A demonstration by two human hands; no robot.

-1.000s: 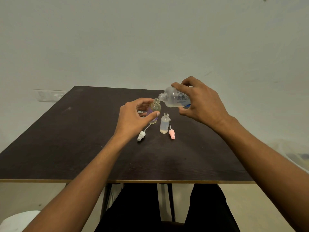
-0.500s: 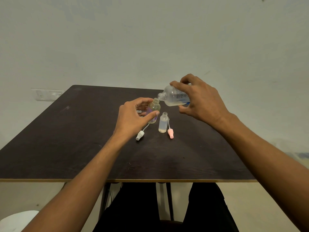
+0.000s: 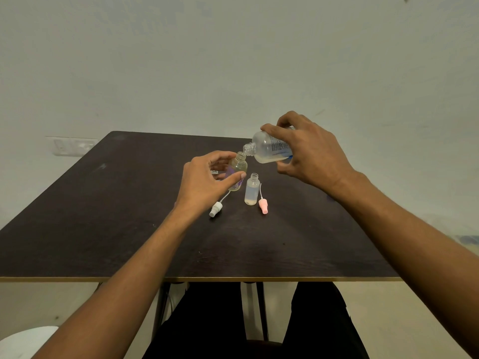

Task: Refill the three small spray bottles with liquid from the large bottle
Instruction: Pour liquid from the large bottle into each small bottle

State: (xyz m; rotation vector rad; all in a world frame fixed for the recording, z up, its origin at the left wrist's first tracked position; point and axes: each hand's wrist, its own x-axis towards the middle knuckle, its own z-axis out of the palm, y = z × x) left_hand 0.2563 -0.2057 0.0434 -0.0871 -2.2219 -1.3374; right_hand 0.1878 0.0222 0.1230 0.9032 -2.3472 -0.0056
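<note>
My right hand [image 3: 308, 154] grips the large clear bottle [image 3: 269, 149], tipped nearly on its side with its open mouth just above and right of a small bottle's neck. My left hand [image 3: 204, 182] holds that small bottle with a purple label [image 3: 238, 168] upright on the dark table [image 3: 103, 216]; yellowish liquid shows in it. A second small clear bottle [image 3: 252, 189] stands uncapped just to the right, with a little liquid at its bottom. A white spray cap [image 3: 215, 208] and a pink spray cap [image 3: 263, 205] lie on the table in front. A third small bottle is hidden from me.
A small clear object [image 3: 214, 172] peeks out behind my left hand. A wall socket plate [image 3: 71, 146] sits on the wall at the table's left rear. My legs show under the table's front edge, and a white round thing [image 3: 23, 342] lies at the bottom left.
The large bottle's mouth has lifted slightly up and away from the small bottle's neck. My left hand has kept its hold on the purple-labelled bottle.
</note>
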